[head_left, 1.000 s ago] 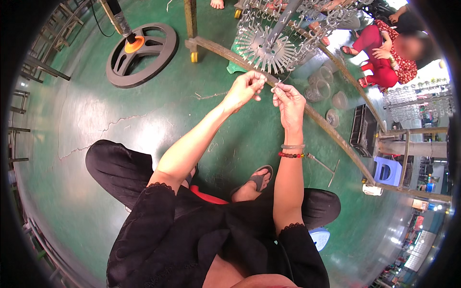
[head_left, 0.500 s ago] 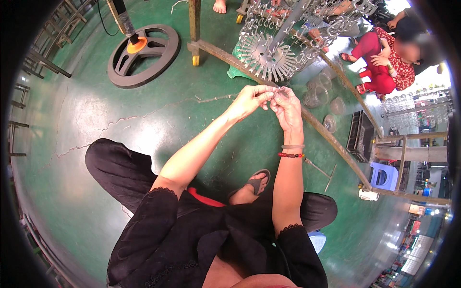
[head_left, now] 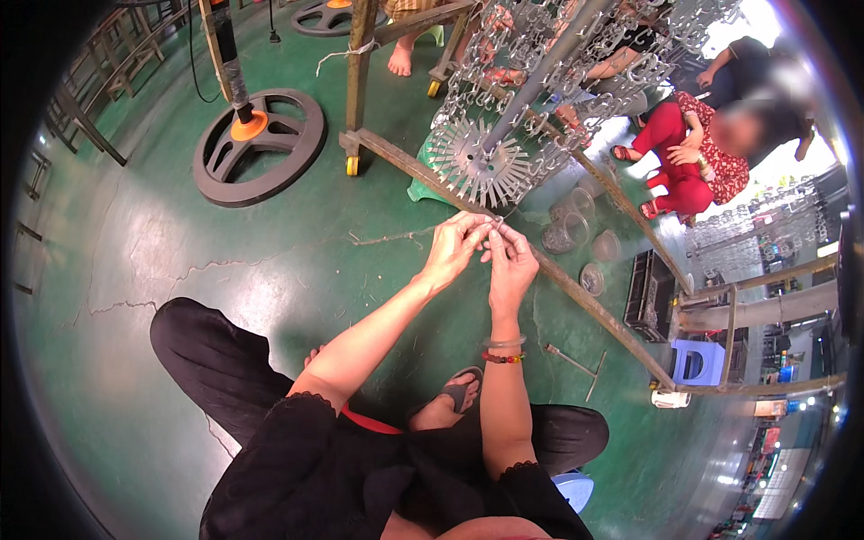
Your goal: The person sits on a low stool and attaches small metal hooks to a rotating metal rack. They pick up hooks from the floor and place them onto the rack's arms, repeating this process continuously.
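Evidently, the left hand (head_left: 447, 250) and right hand (head_left: 513, 267) meet, fingers pinched together on a small metal piece (head_left: 499, 220) near the slotted metal disc (head_left: 483, 166); its long axis and direction are too small to tell.

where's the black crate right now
In the head view, the black crate is right of centre, between the clear tubs and the purple-blue stool.

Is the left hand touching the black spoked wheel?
Apart: the head view shows a wide stretch of green floor between the left hand and the black spoked wheel.
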A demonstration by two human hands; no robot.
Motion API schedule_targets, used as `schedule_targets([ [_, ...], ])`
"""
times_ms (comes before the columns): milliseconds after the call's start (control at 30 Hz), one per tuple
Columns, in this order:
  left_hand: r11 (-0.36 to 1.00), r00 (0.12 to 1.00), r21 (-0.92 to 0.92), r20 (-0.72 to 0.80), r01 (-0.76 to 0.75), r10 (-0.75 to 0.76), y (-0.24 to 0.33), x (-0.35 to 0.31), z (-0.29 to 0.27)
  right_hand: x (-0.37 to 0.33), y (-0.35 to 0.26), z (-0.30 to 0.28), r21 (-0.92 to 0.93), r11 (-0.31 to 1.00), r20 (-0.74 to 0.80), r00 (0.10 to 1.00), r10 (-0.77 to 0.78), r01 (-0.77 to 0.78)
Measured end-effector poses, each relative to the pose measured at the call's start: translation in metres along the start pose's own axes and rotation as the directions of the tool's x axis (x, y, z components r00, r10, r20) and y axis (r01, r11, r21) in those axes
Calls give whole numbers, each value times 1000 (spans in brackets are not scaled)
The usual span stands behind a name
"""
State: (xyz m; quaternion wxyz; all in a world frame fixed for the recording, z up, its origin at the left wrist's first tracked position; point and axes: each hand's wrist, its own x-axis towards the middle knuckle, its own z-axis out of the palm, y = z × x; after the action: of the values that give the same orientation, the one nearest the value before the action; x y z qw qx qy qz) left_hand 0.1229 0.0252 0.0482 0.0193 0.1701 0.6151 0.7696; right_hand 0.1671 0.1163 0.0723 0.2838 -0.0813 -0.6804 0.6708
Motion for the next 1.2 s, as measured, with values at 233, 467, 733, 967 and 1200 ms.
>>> schedule_targets([
  [233,989,991,-147,-126,24,-43,-13,-3,0,13,9,-5,-308,949,7,998,-68,67],
  [467,994,989,71,-116,-89,97,17,-7,-1,31,23,-9,-392,898,48,980,-195,198],
  [733,990,981,-37,-135,135,-139,-2,8,-11,26,18,-6,-175,984,94,994,46,-29],
  [967,990,993,80,17,113,-115,12,14,-3,25,12,-4,-150,988,100,994,43,-28],
  [1200,993,994,81,55,88,-93,6,6,-6,24,9,-9,-217,976,111,993,36,-11],
])
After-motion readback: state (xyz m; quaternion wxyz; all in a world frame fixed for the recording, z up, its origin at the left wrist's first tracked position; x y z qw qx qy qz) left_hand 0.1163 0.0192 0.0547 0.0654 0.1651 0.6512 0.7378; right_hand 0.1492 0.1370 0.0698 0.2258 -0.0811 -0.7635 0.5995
